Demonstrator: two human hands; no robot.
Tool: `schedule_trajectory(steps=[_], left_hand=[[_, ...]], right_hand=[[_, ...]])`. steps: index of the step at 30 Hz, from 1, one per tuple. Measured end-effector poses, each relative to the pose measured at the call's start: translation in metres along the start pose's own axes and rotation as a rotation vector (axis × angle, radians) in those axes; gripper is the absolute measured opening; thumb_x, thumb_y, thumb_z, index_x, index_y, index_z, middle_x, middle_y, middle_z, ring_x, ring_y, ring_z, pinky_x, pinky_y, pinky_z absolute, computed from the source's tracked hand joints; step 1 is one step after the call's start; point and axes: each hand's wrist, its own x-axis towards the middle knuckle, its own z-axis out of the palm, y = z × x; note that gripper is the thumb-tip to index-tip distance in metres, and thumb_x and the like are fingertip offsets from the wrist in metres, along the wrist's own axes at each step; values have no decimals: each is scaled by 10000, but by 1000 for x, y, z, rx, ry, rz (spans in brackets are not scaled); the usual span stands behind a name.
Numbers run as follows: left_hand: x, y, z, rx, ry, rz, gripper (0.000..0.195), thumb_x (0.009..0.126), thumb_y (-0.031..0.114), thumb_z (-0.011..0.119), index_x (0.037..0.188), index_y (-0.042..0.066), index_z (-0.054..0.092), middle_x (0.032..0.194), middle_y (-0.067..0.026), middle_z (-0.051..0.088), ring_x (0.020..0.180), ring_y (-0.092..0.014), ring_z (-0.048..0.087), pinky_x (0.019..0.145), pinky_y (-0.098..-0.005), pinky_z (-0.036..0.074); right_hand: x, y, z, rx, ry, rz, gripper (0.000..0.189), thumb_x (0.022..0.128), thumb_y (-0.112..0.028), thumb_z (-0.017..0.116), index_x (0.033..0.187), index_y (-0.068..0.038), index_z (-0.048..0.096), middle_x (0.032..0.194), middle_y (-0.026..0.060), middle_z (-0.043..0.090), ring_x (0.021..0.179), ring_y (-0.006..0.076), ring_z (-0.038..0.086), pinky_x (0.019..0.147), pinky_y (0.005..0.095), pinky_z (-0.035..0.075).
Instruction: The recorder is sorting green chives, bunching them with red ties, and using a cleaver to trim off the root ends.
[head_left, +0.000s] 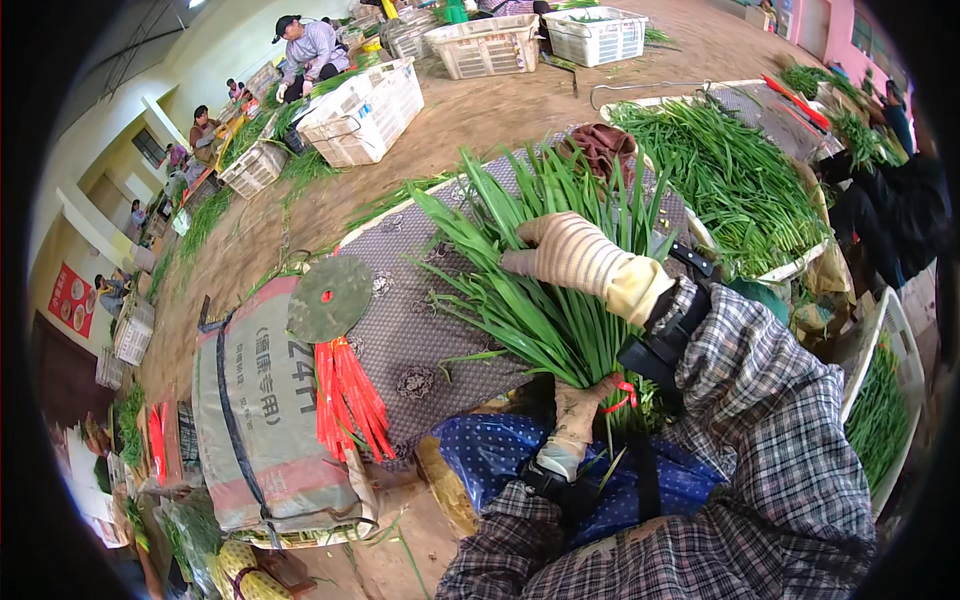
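My left hand (574, 412), gloved, is closed around the lower stems of a bunch of long flat green leaves (555, 322), which look like garlic chives. A red tie (624, 397) shows beside that hand, at the stem end. Over the upper leaves lies my right hand (566, 251) in a striped glove; whether its fingers grip any leaves is hidden. The bunch fans out above a grey patterned cloth (420, 330) on the work surface. Close to my right wrist is a black-handled knife (691, 259). Blue dotted plastic (487, 442) covers my lap.
Red tie strips (349, 397) hang below a round disc (330, 298) beside a strapped sack (270, 412). A crumpled brown cloth (600, 150) lies at the far edge. Loose greens (720, 180) fill a tray on the right. White crates (364, 112) and a seated person (311, 56) are beyond.
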Motion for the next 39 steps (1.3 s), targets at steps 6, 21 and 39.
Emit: schedule_trajectory(steps=[6,21,39], left_hand=[[6,-17,-9,-98,-64,156,643,706,149,829,1243,46,489,1176,-50,592,1052,-190,565,931,-327,458],[-6,-18,-12,-262,71,-39,542,801,278,754,1267,109,535,1204,21,575,1091,-149,525,985,-314,374],[4,-26,-4,-194,138,65,563,845,358,696,1277,51,505,1248,-35,554,1103,-182,525,975,-333,387]], right_hand=[[-19,19,-9,411,74,-57,399,854,-385,616,928,2,685,714,179,654,648,242,638,654,345,506],[-18,24,-46,576,107,181,190,874,-295,586,868,-134,685,633,0,572,548,115,523,517,268,420],[-18,18,-83,338,75,103,305,857,-436,610,799,-150,700,587,-26,492,508,81,405,471,256,340]])
